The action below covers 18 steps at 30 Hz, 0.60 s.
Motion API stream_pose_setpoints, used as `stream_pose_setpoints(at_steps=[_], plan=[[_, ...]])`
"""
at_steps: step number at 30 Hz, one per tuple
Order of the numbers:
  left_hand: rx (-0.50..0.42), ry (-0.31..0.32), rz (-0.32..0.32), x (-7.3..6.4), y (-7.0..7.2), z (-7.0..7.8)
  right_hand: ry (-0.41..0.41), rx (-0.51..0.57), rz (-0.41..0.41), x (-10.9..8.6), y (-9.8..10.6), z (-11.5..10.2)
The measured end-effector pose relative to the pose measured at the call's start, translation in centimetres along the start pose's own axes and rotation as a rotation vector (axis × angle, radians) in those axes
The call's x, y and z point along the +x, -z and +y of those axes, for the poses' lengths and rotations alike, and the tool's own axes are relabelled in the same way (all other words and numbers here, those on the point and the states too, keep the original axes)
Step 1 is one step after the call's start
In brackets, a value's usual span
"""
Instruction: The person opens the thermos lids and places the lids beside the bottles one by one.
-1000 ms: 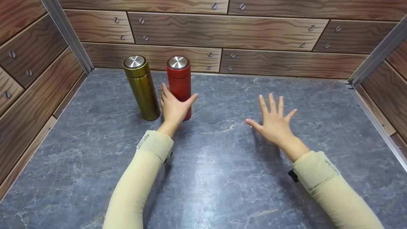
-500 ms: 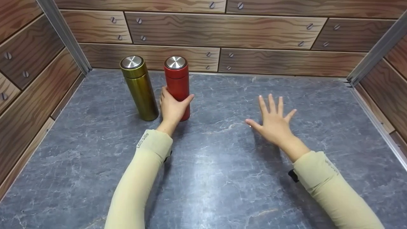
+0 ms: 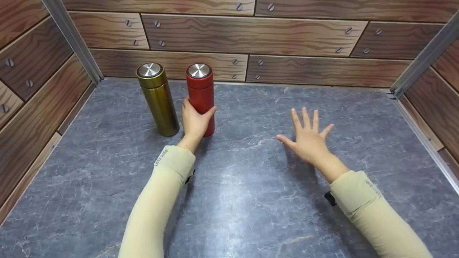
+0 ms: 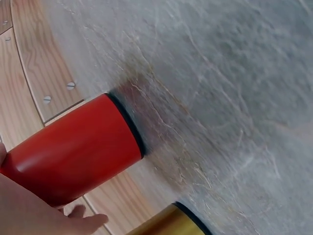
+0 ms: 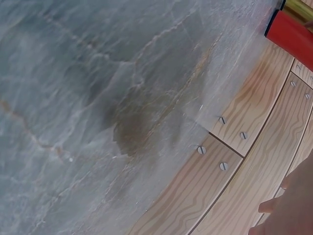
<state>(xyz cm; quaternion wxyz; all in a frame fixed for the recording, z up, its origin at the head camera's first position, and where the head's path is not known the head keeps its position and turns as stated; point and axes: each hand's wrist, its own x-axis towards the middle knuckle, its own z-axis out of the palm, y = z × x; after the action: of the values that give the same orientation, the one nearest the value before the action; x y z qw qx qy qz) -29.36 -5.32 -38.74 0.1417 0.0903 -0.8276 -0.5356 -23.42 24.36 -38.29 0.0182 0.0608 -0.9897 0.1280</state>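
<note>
A red thermos [image 3: 200, 91] with a silver lid stands upright on the grey marbled table, left of centre in the head view. My left hand [image 3: 193, 122] grips its lower half from the near side, thumb on the right and fingers on the left. The left wrist view shows the lower body of the red thermos [image 4: 78, 147], part of the hand [image 4: 24, 210] beside it. Close by on the left stands a gold-green thermos [image 3: 159, 104], untouched. Over the right of the table my right hand [image 3: 310, 141] is spread wide, palm down, holding nothing.
The grey table [image 3: 233, 200] is bounded at the back by a wood-patterned wall [image 3: 251, 36]. Similar side walls meet it at metal corner posts [image 3: 73, 39]. Both thermoses stand near the back wall.
My left thumb and fingers have closed in around the red thermos. The view has shifted slightly; both thermoses stay in place. My right hand has hardly moved.
</note>
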Motion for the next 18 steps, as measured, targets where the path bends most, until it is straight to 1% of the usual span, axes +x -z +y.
stream_pose_setpoints(at_steps=[3,7,12,15,18], plan=[[-0.028,-0.013,-0.008,-0.1,0.2,0.0,0.002,0.003,0.0,0.0,0.0,-0.2],[-0.03,-0.034,-0.005,-0.4,0.5,-0.3,0.008,0.018,-0.017,0.1,-0.1,-0.4],[-0.006,-0.105,-0.001,-0.8,0.7,-0.2,0.014,0.034,-0.019,0.4,-0.1,-0.8],[0.02,-0.152,-0.016,-1.0,0.7,0.3,0.014,0.038,-0.016,0.5,0.0,-0.9],[0.035,-0.176,-0.039,-1.4,0.7,0.7,0.015,0.042,-0.023,0.5,0.0,-1.0]])
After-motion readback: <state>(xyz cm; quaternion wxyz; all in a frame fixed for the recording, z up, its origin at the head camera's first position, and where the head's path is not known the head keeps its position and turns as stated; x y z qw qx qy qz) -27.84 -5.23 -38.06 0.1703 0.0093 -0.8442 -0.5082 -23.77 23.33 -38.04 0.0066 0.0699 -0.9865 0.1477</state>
